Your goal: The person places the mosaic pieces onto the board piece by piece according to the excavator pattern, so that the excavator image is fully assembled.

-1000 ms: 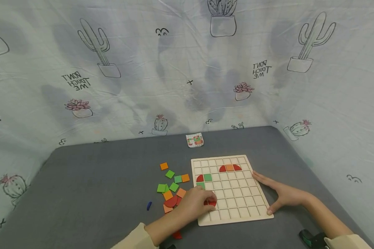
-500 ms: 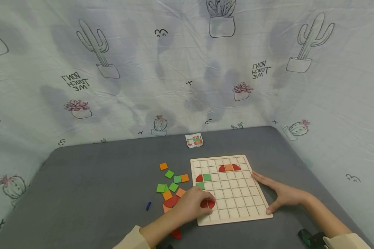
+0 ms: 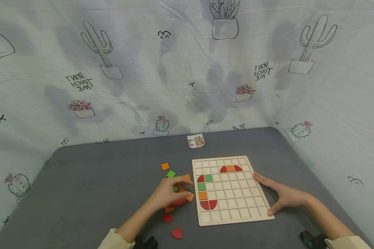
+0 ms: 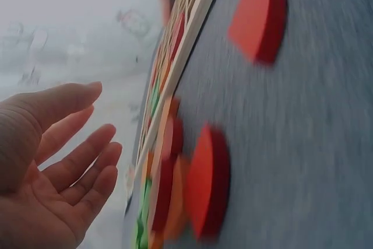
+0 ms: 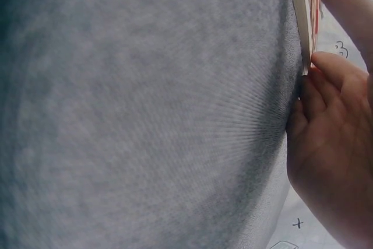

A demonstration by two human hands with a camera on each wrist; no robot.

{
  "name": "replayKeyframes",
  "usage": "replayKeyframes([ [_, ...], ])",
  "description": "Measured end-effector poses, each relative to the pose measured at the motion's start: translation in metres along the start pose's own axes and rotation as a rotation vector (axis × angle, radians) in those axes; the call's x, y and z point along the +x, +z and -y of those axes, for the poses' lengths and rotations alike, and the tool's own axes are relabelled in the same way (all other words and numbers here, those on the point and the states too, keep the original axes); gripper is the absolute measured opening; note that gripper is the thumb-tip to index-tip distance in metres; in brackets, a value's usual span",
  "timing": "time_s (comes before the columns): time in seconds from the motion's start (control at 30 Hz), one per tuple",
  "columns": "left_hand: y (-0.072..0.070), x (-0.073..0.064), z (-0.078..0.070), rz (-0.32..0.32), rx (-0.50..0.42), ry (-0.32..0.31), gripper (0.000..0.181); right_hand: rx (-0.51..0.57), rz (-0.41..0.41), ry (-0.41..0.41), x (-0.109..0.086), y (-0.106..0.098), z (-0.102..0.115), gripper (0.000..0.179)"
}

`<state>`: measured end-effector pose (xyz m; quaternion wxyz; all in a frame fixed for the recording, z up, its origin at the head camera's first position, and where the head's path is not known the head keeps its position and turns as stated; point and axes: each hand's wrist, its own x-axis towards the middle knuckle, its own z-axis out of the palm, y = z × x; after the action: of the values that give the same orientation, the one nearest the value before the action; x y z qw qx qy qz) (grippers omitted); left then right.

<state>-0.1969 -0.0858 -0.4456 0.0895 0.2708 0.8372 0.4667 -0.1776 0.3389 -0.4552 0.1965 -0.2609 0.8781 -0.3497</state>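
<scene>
My left hand hovers over a pile of loose puzzle pieces left of the wooden grid board. Its fingers are relaxed and bent; in the left wrist view nothing lies between them. Partly hidden beneath it are red pieces and an orange square. With spread, fairly straight fingers, my right hand touches the board's right edge, thumb at the near corner. Along the board's left side lie red quarter circles, an orange square and green squares. Higher up, an orange square sits between two red pieces.
A small pattern card lies at the table's back edge. Loose red quarter circles lie near the front, and an orange square lies behind the pile. A printed cloth hangs behind the grey table.
My left hand has moved left, off the board and over the loose pieces. An orange square above the two red quarter circles is now uncovered. My right hand has stayed at the board's edge.
</scene>
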Motion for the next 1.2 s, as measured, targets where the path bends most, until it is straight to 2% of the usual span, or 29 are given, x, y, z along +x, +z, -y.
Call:
replayKeyframes([
  [0.3,-0.033,-0.019,0.025,-0.121,0.078,-0.085,0.03,-0.01,0.0,-0.005,0.0,-0.001,0.002,0.114],
  [0.4,-0.042,-0.024,0.034,-0.126,0.09,-0.089,0.033,-0.01,0.003,-0.01,-0.001,-0.001,0.001,0.114],
  [0.53,-0.051,-0.029,0.044,-0.093,0.09,-0.067,0.037,-0.002,0.005,-0.009,-0.001,-0.001,0.001,0.114],
  [0.8,-0.056,-0.031,0.052,-0.026,0.122,-0.066,0.038,0.022,0.013,-0.028,-0.001,0.001,-0.002,0.112],
  [0.93,-0.055,-0.03,0.053,-0.021,0.116,-0.065,0.038,0.019,-0.001,-0.043,-0.002,0.002,-0.003,0.113],
  [1.2,-0.054,-0.028,0.052,-0.032,0.141,-0.056,0.038,0.013,-0.008,-0.021,-0.002,0.001,-0.001,0.113],
])
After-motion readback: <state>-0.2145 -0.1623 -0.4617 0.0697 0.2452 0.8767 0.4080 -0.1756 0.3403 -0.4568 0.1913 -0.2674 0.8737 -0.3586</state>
